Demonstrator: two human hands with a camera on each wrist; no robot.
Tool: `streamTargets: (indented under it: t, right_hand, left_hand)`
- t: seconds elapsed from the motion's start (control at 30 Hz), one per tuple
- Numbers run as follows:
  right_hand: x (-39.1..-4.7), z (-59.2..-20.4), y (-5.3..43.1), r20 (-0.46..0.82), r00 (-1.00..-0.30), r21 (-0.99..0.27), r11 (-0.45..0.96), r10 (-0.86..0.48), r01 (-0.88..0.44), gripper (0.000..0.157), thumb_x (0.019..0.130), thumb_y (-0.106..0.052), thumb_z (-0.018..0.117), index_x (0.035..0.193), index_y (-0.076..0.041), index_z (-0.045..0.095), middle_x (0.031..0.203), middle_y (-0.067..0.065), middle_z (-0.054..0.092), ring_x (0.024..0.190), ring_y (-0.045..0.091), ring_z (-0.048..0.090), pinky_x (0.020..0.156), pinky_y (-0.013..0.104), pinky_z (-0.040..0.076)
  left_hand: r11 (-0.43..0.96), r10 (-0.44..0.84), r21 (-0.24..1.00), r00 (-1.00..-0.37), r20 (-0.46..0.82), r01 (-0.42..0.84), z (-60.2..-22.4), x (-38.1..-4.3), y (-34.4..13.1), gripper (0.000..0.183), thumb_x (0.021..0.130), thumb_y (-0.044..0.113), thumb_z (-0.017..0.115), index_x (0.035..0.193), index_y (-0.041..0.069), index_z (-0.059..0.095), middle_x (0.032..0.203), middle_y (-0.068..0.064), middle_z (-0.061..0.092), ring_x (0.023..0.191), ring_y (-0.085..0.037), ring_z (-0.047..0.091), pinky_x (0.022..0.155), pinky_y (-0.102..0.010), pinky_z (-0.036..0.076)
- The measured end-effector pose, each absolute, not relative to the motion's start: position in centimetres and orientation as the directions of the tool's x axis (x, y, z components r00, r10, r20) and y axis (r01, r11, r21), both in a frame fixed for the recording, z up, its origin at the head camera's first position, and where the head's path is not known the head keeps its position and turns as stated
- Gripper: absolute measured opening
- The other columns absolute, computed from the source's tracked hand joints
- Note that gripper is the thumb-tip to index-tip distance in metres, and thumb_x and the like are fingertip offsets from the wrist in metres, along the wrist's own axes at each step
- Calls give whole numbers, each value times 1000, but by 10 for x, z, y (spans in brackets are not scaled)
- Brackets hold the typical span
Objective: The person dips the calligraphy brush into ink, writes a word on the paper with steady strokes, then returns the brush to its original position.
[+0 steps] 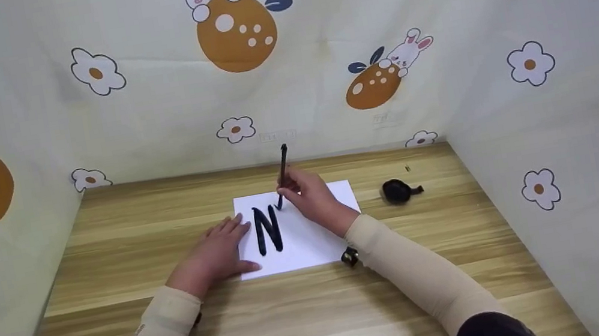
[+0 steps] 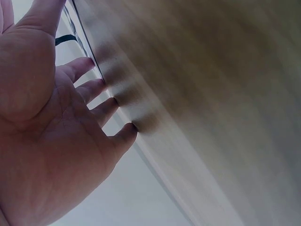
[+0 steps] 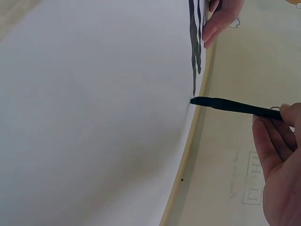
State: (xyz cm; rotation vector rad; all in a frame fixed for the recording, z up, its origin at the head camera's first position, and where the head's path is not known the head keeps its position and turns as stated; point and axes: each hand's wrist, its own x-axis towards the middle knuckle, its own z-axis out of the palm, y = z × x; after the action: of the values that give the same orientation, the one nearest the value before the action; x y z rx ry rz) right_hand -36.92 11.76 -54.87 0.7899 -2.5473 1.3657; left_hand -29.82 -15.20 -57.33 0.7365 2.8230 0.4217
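A white sheet of paper (image 1: 311, 239) lies on the table with a thick black letter N (image 1: 268, 231) on its left part. My right hand (image 1: 310, 193) pinches a slim dark brush (image 1: 283, 167), held steeply with its tip down at the paper. A small black mark shows at that tip, just right of the N. In the right wrist view the dark brush (image 3: 228, 104) meets the sheet (image 3: 103, 94) near its edge. My left hand (image 1: 213, 252) rests at the paper's left edge, fingers spread, fingertips and thumb on the sheet. The left wrist view shows its palm side (image 2: 61, 132).
A small round black dish (image 1: 396, 191) with a short handle stands right of the paper. A tiny dark speck (image 1: 407, 168) lies behind it. Printed fabric walls (image 1: 309, 81) border the wooden table (image 1: 313, 324) at the back and both sides.
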Motion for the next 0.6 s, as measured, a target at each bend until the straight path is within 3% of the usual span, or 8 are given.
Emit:
streamTargets:
  t: [0.4, 0.6]
  right_hand:
    - [-364, -552, 122, 346, -861, -743, 451, -373, -494, 8, 107, -7, 74, 114, -6, 71, 103, 3, 79, 98, 15, 74, 88, 31, 62]
    - [-360, -551, 125, 334, -861, -752, 443, -382, -488, 15, 107, -8, 73, 118, 1, 70, 105, 4, 79, 100, 15, 75, 91, 31, 63]
  left_hand:
    - [833, 508, 320, -853, -119, 452, -573, -298, -152, 105, 93, 62, 84, 166, -2, 44, 176, -27, 33, 162, -52, 29, 126, -73, 29]
    - [830, 511, 325, -852, -118, 453, -572, -298, -153, 105, 93, 62, 84, 166, -2, 44, 176, -28, 32, 162, -52, 29, 125, -74, 29]
